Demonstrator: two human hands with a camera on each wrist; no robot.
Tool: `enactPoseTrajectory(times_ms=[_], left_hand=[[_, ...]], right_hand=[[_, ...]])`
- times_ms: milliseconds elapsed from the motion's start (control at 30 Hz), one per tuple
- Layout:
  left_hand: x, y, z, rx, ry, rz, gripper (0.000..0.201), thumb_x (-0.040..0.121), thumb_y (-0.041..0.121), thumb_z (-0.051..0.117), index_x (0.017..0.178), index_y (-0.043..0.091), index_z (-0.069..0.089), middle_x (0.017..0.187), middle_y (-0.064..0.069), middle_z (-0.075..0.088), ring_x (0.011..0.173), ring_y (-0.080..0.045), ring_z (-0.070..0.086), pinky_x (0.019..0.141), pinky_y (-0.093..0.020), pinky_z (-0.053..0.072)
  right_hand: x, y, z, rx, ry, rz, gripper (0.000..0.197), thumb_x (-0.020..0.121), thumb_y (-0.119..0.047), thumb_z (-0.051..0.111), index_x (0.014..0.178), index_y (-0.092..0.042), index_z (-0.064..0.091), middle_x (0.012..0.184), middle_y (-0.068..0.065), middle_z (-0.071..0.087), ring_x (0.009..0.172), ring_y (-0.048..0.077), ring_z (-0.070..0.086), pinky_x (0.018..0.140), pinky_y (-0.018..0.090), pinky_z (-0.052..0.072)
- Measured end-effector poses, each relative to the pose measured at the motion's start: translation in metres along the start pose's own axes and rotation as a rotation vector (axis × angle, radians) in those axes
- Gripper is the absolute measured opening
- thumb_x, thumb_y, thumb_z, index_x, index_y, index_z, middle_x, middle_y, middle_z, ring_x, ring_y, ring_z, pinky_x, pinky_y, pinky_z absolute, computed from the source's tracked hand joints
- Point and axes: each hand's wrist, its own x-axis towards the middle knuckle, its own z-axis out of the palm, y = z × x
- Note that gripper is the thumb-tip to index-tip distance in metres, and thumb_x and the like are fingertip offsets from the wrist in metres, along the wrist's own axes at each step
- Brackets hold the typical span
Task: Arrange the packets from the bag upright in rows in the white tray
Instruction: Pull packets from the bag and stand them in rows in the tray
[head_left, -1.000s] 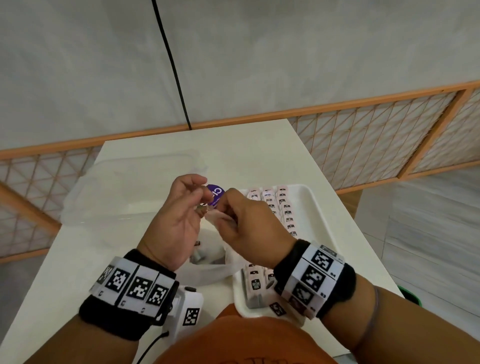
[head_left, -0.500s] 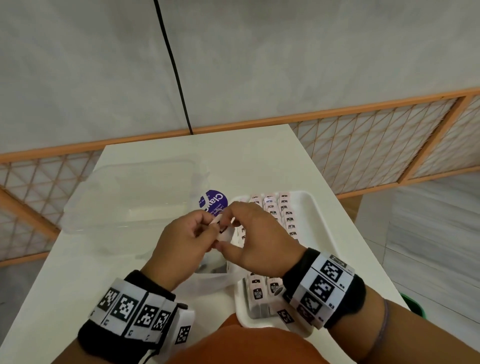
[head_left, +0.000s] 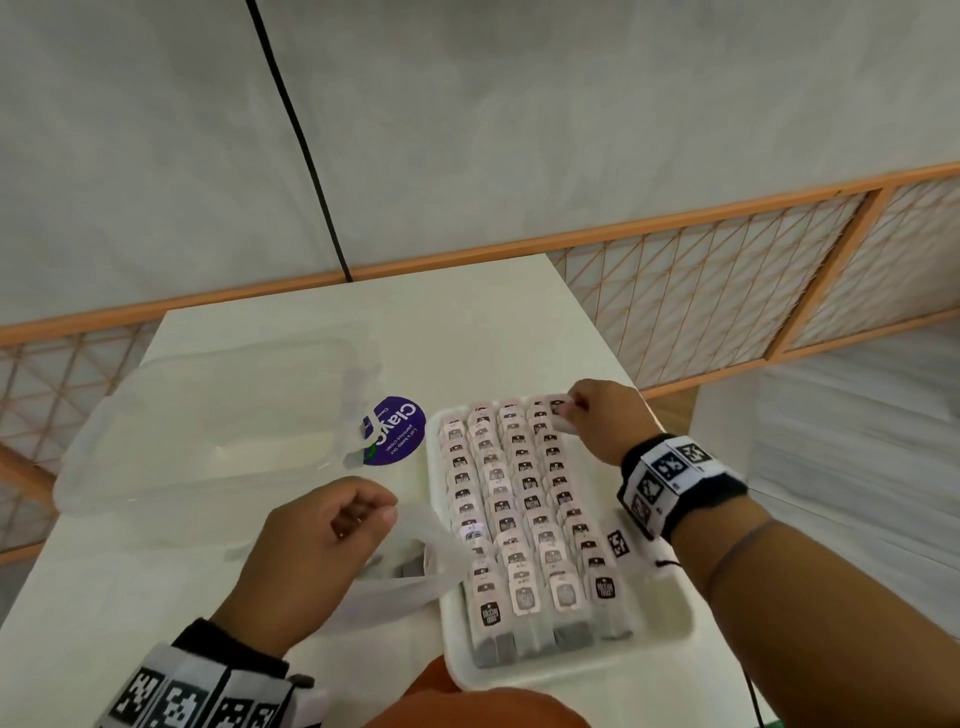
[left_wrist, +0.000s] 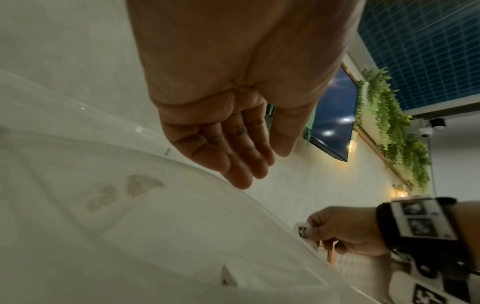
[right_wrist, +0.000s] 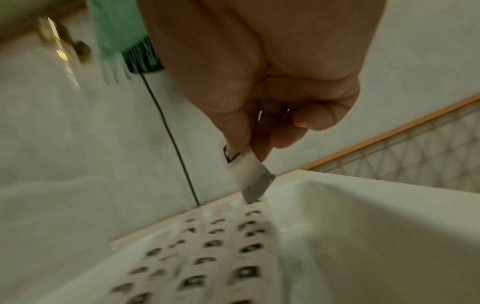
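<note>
A white tray (head_left: 670, 623) holds several rows of upright pink-and-grey packets (head_left: 519, 519). At the far end of the right-hand row, my right hand (head_left: 566, 415) pinches one packet (head_left: 558, 408) between thumb and fingers. In the right wrist view that packet (right_wrist: 249, 174) hangs grey end down, its tip just above the row by the tray wall (right_wrist: 337, 216). The thin white plastic bag (head_left: 415, 571) lies crumpled left of the tray. My left hand (head_left: 363, 514) hovers over it, fingers loosely curled; the left wrist view shows this hand (left_wrist: 249, 164) holding nothing.
A clear plastic container (head_left: 208, 426) lies at the left of the white table (head_left: 467, 322). A round purple sticker (head_left: 397, 431) sits between it and the tray. An orange-framed lattice railing (head_left: 727, 291) runs behind the table.
Both hands were together at the bag's mouth. Now my right hand has carried a packet out to the tray's far end, and my left hand has dropped back beside the bag.
</note>
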Motion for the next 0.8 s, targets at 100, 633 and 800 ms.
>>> enactPoseTrajectory(times_ms=[100, 633, 800], left_hand=[[-0.005, -0.007, -0.002, -0.006, -0.007, -0.025, 0.011, 0.085, 0.024, 0.067, 0.082, 0.035, 0.067, 0.079, 0.025, 0.067, 0.073, 0.002, 0.062, 0.062, -0.012, 0.046], [-0.023, -0.021, -0.013, -0.065, 0.04, -0.111, 0.019, 0.083, 0.018, 0.068, 0.078, 0.036, 0.068, 0.071, 0.017, 0.069, 0.071, -0.002, 0.062, 0.062, -0.005, 0.043], [-0.027, -0.031, -0.016, 0.2, 0.174, -0.102, 0.018, 0.078, 0.024, 0.075, 0.065, 0.033, 0.066, 0.068, 0.006, 0.06, 0.073, -0.014, 0.055, 0.063, -0.023, 0.043]], right_hand=[[0.025, 0.015, 0.002, -0.15, -0.061, 0.057, 0.023, 0.098, -0.027, 0.045, 0.103, -0.009, 0.059, 0.102, 0.008, 0.064, 0.094, 0.025, 0.058, 0.074, 0.027, 0.04], [0.077, 0.027, 0.032, -0.168, -0.004, 0.196, 0.018, 0.09, -0.013, 0.05, 0.107, -0.008, 0.049, 0.105, 0.014, 0.062, 0.093, 0.033, 0.06, 0.075, 0.035, 0.049], [0.053, 0.007, 0.021, -0.036, 0.067, 0.135, 0.02, 0.09, -0.018, 0.054, 0.108, -0.013, 0.047, 0.098, 0.009, 0.061, 0.088, 0.028, 0.057, 0.078, 0.036, 0.049]])
